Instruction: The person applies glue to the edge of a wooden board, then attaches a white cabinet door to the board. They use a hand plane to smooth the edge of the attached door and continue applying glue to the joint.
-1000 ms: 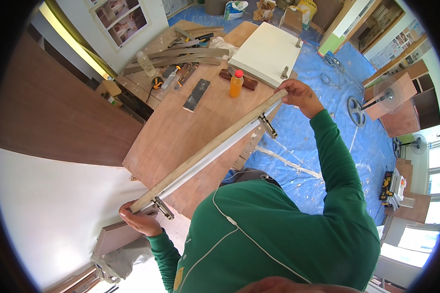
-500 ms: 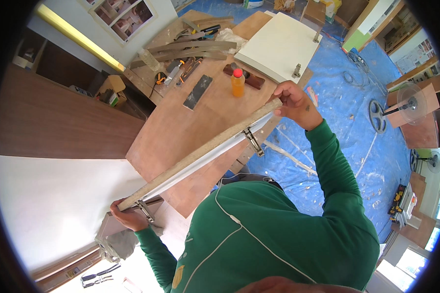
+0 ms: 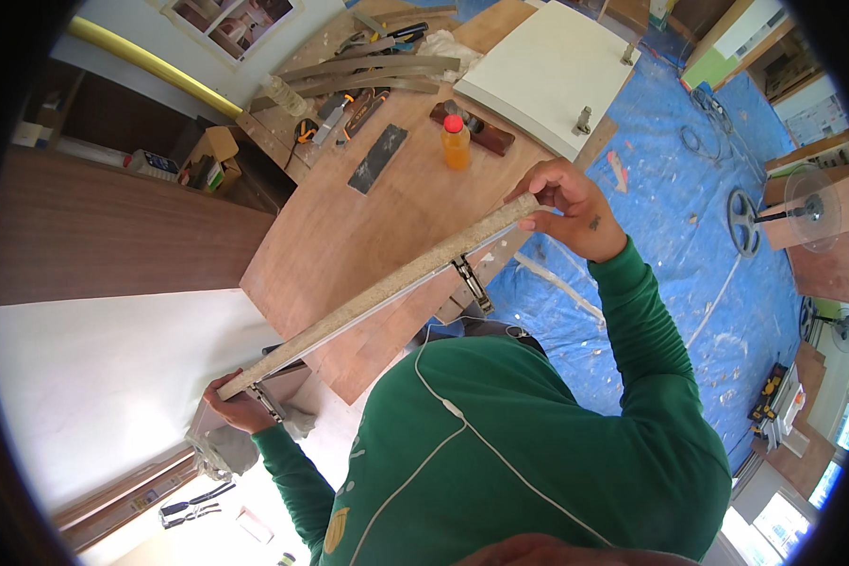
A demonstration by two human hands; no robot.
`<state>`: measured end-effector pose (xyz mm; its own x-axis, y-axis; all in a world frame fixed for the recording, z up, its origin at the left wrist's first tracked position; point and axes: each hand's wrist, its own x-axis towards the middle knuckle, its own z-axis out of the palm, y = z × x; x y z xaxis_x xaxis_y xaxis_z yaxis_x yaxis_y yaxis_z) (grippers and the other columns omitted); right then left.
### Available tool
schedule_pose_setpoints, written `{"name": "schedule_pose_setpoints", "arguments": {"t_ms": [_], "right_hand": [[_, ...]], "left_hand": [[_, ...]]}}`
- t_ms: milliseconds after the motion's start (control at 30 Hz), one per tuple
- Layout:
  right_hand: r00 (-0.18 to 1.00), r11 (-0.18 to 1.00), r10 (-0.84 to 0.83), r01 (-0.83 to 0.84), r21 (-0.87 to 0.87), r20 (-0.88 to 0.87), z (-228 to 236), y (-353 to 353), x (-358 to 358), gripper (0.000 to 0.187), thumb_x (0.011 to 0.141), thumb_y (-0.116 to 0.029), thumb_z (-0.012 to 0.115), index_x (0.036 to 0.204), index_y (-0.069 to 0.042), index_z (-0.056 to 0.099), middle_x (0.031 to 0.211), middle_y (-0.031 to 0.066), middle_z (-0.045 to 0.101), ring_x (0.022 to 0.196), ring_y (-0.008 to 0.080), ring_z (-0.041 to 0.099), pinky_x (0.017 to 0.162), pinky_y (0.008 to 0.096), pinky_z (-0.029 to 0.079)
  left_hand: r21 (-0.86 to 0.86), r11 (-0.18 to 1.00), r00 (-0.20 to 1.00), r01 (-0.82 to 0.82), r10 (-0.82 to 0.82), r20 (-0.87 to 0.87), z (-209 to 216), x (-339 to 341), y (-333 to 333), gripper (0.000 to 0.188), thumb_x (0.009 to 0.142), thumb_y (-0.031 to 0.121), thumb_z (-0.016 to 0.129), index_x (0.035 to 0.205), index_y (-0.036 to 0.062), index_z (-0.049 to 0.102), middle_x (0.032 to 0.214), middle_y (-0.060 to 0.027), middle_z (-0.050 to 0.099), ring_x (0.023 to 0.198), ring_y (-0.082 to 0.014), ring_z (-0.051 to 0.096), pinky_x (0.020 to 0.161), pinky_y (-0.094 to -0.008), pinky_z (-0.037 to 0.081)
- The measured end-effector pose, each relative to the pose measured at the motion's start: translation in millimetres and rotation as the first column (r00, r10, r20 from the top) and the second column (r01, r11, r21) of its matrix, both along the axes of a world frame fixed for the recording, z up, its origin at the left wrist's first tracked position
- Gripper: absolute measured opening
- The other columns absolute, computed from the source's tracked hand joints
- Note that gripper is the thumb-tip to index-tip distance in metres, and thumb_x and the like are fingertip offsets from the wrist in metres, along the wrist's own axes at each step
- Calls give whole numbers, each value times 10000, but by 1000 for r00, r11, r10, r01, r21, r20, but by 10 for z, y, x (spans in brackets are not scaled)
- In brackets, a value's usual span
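Between my two hands a chipboard cabinet door (image 3: 382, 294) is held edge-up, its raw particle edge facing me and its white face mostly hidden. My left hand (image 3: 240, 404) grips the lower left end, fingers wrapped round the corner. At the upper right end, my right hand (image 3: 570, 208) pinches the other corner between thumb and fingers. One metal hinge (image 3: 472, 285) sticks out from the door's near side close to my right hand. A second hinge (image 3: 270, 402) projects beside my left hand.
Beyond the door, the wooden worktable (image 3: 330, 245) carries an orange drink bottle (image 3: 456, 143), a hand plane (image 3: 486, 134), a dark flat block (image 3: 378, 158), cutters and edging strips. A white door panel (image 3: 547, 75) with hinges lies at its far right. Blue sheeting (image 3: 651, 283) covers the floor; a fan (image 3: 807, 208) stands right.
The door has tilted in my hands, so its white face shows less and its raw edge more. Its left end has dropped slightly. Both hands keep their hold.
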<state>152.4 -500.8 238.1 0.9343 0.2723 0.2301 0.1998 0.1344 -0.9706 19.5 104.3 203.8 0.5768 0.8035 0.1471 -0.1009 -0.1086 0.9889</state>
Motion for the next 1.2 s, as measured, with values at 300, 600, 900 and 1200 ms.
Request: {"name": "schedule_pose_setpoints", "arguments": {"t_ms": [300, 600, 900, 1200], "right_hand": [[1000, 998, -5, 6, -61, 20, -4, -13, 6, 514, 867, 137, 756, 1299, -44, 546, 1197, 86, 565, 1230, 281, 651, 1001, 383, 545], [943, 996, -88, 90, -7, -321, 255, 98, -80, 201, 982, -131, 648, 1090, 14, 738, 1120, 82, 729, 1085, 158, 617, 1007, 311, 464], [881, 991, -124, 137, -4, -456, 368, 126, -64, 248, 960, -141, 586, 1027, 40, 741, 1097, 151, 784, 983, 174, 685, 901, 318, 524], [855, 979, -192, 204, -28, -482, 446, 221, -71, 271, 966, -168, 621, 993, 35, 798, 928, 60, 750, 816, 93, 553, 770, 263, 469]], "left_hand": [[-22, 999, 1000, -30, 30, -1, 64, 24, -94, 326, 1051, 320, 440, 1006, 19, 558, 882, -151, 628, 926, -317, 675, 929, -433, 562], [-50, 999, 1000, -7, 8, 4, 62, -31, -106, 410, 1075, 401, 407, 993, 27, 555, 874, -173, 650, 912, -310, 675, 936, -438, 555], [-18, 1000, 1000, -17, 17, -13, 17, -65, -116, 479, 1077, 449, 373, 984, 20, 565, 877, -175, 663, 886, -310, 676, 915, -447, 565], [-18, 1000, 1000, -11, 11, 7, 1, -94, -131, 455, 1076, 427, 379, 988, 24, 571, 880, -176, 670, 896, -309, 686, 915, -444, 577]]}}
